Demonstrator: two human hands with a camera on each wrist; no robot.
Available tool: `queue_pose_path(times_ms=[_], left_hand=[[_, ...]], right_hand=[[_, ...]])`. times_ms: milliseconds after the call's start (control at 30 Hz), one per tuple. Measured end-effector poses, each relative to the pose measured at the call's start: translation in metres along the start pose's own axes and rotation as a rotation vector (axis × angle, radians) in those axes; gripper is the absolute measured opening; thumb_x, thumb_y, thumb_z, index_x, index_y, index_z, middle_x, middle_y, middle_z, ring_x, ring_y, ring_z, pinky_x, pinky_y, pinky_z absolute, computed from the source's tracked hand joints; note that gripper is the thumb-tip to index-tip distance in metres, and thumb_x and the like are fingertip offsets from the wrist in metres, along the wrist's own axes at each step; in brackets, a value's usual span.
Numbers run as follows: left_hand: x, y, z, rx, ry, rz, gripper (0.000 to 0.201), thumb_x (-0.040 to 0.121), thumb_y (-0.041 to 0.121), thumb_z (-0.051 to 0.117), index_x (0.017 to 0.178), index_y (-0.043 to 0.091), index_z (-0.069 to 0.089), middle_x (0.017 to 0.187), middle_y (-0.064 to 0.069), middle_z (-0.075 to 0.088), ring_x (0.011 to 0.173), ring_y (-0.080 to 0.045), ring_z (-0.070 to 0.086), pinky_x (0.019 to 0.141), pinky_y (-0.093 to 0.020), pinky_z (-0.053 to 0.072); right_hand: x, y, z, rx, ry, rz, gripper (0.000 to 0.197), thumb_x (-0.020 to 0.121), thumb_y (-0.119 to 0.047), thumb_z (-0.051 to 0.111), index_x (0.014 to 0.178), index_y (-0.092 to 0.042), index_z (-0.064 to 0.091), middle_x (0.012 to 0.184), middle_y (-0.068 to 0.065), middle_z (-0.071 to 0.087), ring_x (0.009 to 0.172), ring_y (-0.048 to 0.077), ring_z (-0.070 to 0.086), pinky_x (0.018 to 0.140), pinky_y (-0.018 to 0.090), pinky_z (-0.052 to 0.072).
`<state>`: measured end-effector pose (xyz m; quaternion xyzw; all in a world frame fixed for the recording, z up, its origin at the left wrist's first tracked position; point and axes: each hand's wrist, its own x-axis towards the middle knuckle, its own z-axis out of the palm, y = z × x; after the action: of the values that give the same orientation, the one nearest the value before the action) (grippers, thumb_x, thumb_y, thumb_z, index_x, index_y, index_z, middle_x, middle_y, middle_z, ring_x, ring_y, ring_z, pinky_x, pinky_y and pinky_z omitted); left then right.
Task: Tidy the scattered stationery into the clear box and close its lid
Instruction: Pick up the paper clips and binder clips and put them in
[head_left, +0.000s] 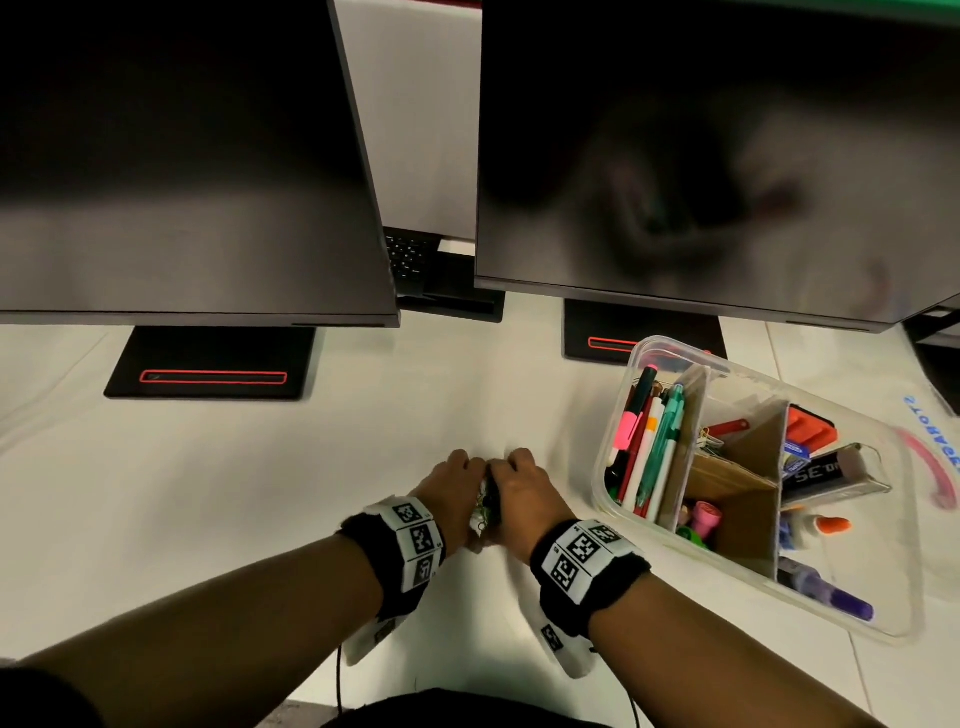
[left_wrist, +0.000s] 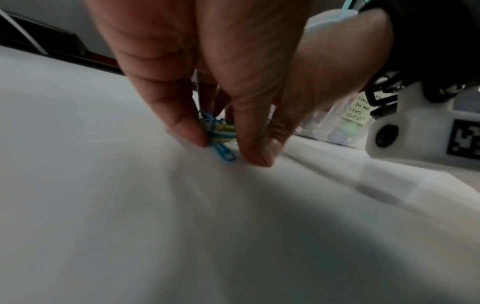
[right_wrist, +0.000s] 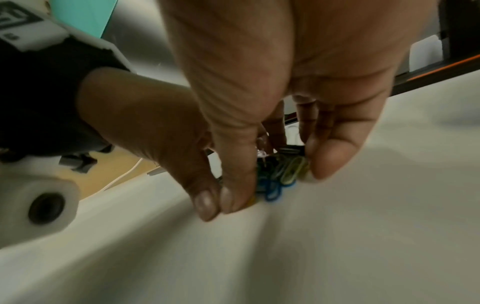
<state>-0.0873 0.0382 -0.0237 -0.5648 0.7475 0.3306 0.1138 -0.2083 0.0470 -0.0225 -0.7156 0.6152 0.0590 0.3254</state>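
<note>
white cloth covers the desk (head_left: 260, 467), with two dark monitors (head_left: 182, 156) standing at its far edge. both hands meet at the middle of the desk over a small heap of coloured paper clips (right_wrist: 280, 176). left hand (head_left: 453, 496) has its fingers (left_wrist: 182, 123) curled down, tips on the cloth, thumb and fingertips closed in around the clips. right hand (head_left: 522, 496) does the same from the other side, its fingers (right_wrist: 330, 156) and thumb pinching the heap, so the two hands cup it between them. clear box (head_left: 618, 415) sits to the right, near the hands but apart, lid off, its compartments holding pens (head_left: 649, 447), markers and glue.
</note>
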Motion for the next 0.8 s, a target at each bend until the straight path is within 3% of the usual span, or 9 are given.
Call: queue_pose_path(times_ms=[133,200,300,333,433,500,600,800], left_hand=[[0.001,0.003,0.001,-0.099,0.051,-0.018,0.032,0.084,0.019,0.064,0.112,0.008,0.054,0.118,-0.01,0.05,0.103,-0.025,0.056,0.088,-0.03,0.045],[0.0,0.004,-0.002,-0.096,0.045,-0.005,0.021,0.089,0.017,0.055,0.107,0.006,0.058,0.11,-0.009,0.053,0.101,-0.027,0.056,0.085,-0.029,0.043],[-0.003,0.008,-0.01,-0.096,0.048,0.005,0.019,0.091,0.014,0.047,0.101,0.006,0.062,0.078,0.002,0.047,0.098,-0.028,0.06,0.077,-0.026,0.041],[-0.004,0.009,-0.015,-0.092,0.058,0.006,0.019,0.092,0.015,0.048,0.098,0.006,0.063,0.076,0.001,0.048,0.097,-0.028,0.061,0.076,-0.026,0.041],[-0.009,0.012,-0.035,-0.057,0.112,0.058,0.02,0.093,0.021,0.05,0.1,0.009,0.064,0.099,-0.01,0.063,0.098,-0.026,0.06,0.076,-0.025,0.039],[-0.016,0.015,-0.051,-0.044,0.147,0.101,0.021,0.092,0.023,0.053,0.103,0.01,0.065,0.106,-0.01,0.065,0.1,-0.025,0.06,0.079,-0.026,0.04],[-0.027,0.02,-0.076,-0.017,0.182,0.154,0.02,0.09,0.024,0.056,0.103,0.012,0.065,0.106,-0.008,0.066,0.099,-0.024,0.061,0.08,-0.026,0.042],[-0.031,0.061,-0.123,0.028,0.272,0.249,0.018,0.087,0.025,0.061,0.101,0.015,0.067,0.102,-0.006,0.068,0.096,-0.023,0.06,0.081,-0.029,0.045]], right_hand=[[0.0,0.0,0.0,0.061,0.022,0.01,0.023,0.086,-0.013,0.056,0.109,-0.007,0.058,0.114,0.014,0.051,0.088,0.024,0.053,0.085,0.028,0.044],[-0.002,0.001,-0.001,0.058,0.017,0.012,0.021,0.089,-0.01,0.048,0.106,-0.006,0.06,0.112,0.016,0.053,0.083,0.02,0.047,0.079,0.024,0.039],[-0.009,-0.007,-0.008,0.035,0.009,0.011,0.023,0.092,-0.008,0.044,0.108,-0.001,0.06,0.115,0.018,0.053,0.097,0.029,0.055,0.077,0.025,0.036],[-0.011,-0.01,-0.012,0.03,0.017,0.012,0.024,0.092,-0.007,0.043,0.109,-0.001,0.059,0.116,0.018,0.052,0.1,0.029,0.056,0.078,0.026,0.037],[-0.018,-0.018,-0.028,0.02,0.089,0.005,0.026,0.091,-0.001,0.039,0.109,-0.002,0.058,0.116,0.018,0.053,0.094,0.027,0.054,0.071,0.022,0.031],[-0.024,-0.025,-0.042,0.017,0.117,-0.002,0.027,0.091,0.0,0.039,0.111,-0.002,0.056,0.117,0.017,0.053,0.099,0.027,0.056,0.071,0.02,0.03],[-0.034,-0.035,-0.065,-0.009,0.157,-0.039,0.027,0.092,-0.001,0.039,0.115,-0.003,0.054,0.118,0.017,0.053,0.105,0.027,0.055,0.074,0.021,0.035],[-0.056,-0.025,-0.121,0.002,0.333,-0.015,0.024,0.093,-0.007,0.044,0.11,-0.005,0.06,0.111,0.013,0.06,0.101,0.025,0.057,0.077,0.023,0.039]])
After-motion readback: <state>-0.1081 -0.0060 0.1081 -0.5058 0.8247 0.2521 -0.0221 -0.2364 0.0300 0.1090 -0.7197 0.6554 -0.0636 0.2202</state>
